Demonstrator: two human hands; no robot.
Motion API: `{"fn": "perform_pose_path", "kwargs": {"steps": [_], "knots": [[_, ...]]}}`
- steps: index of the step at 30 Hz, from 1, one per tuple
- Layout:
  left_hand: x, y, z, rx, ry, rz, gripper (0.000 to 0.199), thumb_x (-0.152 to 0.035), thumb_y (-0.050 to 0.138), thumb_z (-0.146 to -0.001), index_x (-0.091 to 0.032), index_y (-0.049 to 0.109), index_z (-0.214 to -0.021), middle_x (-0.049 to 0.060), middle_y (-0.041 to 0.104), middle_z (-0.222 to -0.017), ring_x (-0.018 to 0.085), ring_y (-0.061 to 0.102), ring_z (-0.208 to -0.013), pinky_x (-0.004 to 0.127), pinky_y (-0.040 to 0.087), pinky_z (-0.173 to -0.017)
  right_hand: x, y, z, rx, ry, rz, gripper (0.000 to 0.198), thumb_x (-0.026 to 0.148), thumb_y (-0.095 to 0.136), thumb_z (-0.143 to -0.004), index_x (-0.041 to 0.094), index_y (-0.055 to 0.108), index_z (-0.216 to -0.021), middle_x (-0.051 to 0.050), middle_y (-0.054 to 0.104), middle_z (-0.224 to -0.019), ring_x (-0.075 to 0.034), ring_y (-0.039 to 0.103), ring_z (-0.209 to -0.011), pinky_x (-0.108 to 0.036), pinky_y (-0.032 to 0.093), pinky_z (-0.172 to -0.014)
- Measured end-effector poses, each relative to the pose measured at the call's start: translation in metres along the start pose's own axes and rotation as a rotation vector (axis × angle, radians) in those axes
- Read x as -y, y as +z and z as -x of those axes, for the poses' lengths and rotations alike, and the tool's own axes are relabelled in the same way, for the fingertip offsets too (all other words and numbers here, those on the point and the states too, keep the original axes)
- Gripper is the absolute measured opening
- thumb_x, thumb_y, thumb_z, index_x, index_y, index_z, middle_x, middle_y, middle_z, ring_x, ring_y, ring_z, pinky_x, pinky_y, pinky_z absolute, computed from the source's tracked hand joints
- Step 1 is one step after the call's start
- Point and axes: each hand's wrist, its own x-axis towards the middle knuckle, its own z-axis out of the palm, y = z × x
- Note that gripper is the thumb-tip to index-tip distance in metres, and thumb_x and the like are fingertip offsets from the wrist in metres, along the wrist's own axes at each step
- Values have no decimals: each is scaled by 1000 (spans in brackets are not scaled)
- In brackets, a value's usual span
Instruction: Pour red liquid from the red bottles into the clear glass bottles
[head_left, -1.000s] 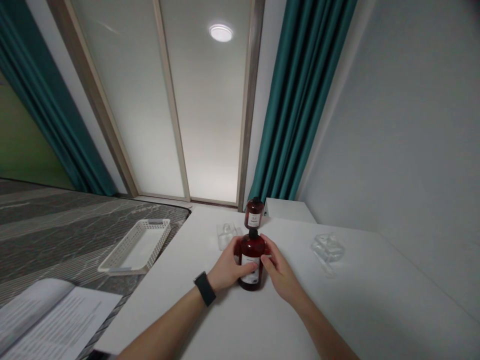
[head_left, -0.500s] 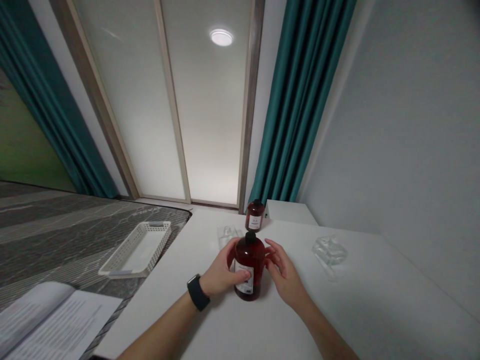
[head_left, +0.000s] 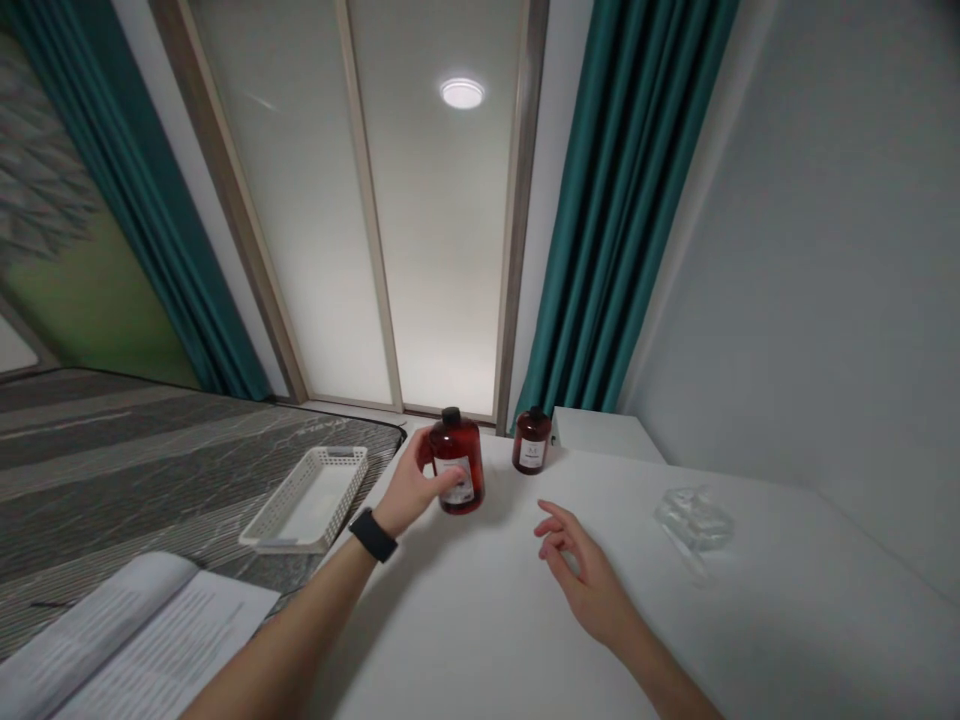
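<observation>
In the head view, the larger amber bottle [head_left: 469,455] is upright over the far left part of the white table [head_left: 480,640], to the left of a smaller amber bottle [head_left: 532,440] and apart from it; whether its base touches the surface I cannot tell. The left hand [head_left: 409,490] grips it from its left side, thumb laid across the white label [head_left: 457,482], the other fingers mostly hidden behind the body. The right hand [head_left: 585,575] holds nothing, its fingers loosely bent and partly spread, well apart from both bottles. The larger bottle looks smooth and rigid, glass or hard plastic; if full, it is probably fairly heavy for one hand, and its glossy curve could turn or slip, more so if damp. A drop might crack it if it is glass. The wide body, around label height, seems the surest place to hold; the sloping shoulder offers less grip, and the narrow black cap [head_left: 451,416] looks a poor place to lift by.
</observation>
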Motion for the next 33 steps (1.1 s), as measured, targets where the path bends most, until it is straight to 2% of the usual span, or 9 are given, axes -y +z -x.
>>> {"fn": "perform_pose_path", "kwargs": {"steps": [3, 9, 12, 17, 23, 28, 33], "knots": [[15, -24, -17, -53, -40, -68, 52, -30, 78, -72, -17, 53, -116, 10, 66, -115, 27, 64, -103, 42, 50, -91, 2, 2, 2, 33, 9, 35, 42, 32, 44, -95, 24, 46, -135, -7, 60, -104, -17, 61, -83, -37, 49, -87], [58, -55, -46, -171, -68, -183, 61, -32, 81, -67, -18, 51, -118, 11, 66, -116, 28, 63, -110, 41, 51, -90, 8, 3, 8, 87, 14, 92, 41, 30, 42, -95, 24, 46, -136, -6, 61, -104, -16, 62, -86, -34, 49, -88], [78, -61, -56, -173, -77, -215, 59, -32, 81, -66, -18, 52, -115, 11, 67, -114, 28, 64, -108, 42, 51, -90, 6, 3, 10, 102, 5, 135, 42, 30, 41, -96, 25, 45, -137, -6, 61, -104, -16, 62, -87, -33, 50, -89], [104, -67, -67, -143, -77, -254, 59, -29, 79, -67, -18, 50, -117, 10, 68, -114, 25, 66, -104, 41, 51, -93, -1, 0, 10, 36, -5, 210, 44, 32, 41, -96, 25, 42, -139, -6, 64, -101, -16, 65, -87, -31, 54, -84], [123, -76, -76, -127, -79, -327, 63, -29, 80, -70, -17, 48, -123, 12, 65, -121, 27, 63, -112, 44, 46, -101, -5, -3, 10, 31, -30, 275, 42, 31, 43, -95, 26, 46, -137, -6, 67, -99, -15, 68, -88, -26, 55, -85], [131, -79, -67, -66, -133, -385, 80, -24, 88, -60, -17, 47, -128, 14, 65, -124, 29, 64, -113, 45, 47, -101, -13, -4, 11, 41, -77, 307, 42, 29, 43, -95, 24, 46, -137, -7, 69, -97, -15, 70, -88, -23, 56, -84], [142, -85, -63, -31, -211, -456, 70, -20, 91, -52, -16, 58, -114, 12, 72, -110, 32, 69, -102, 47, 53, -94, -18, -3, 11, 19, -124, 303, 41, 26, 46, -92, 22, 50, -132, -7, 71, -93, -14, 72, -83, -21, 57, -81]]}}
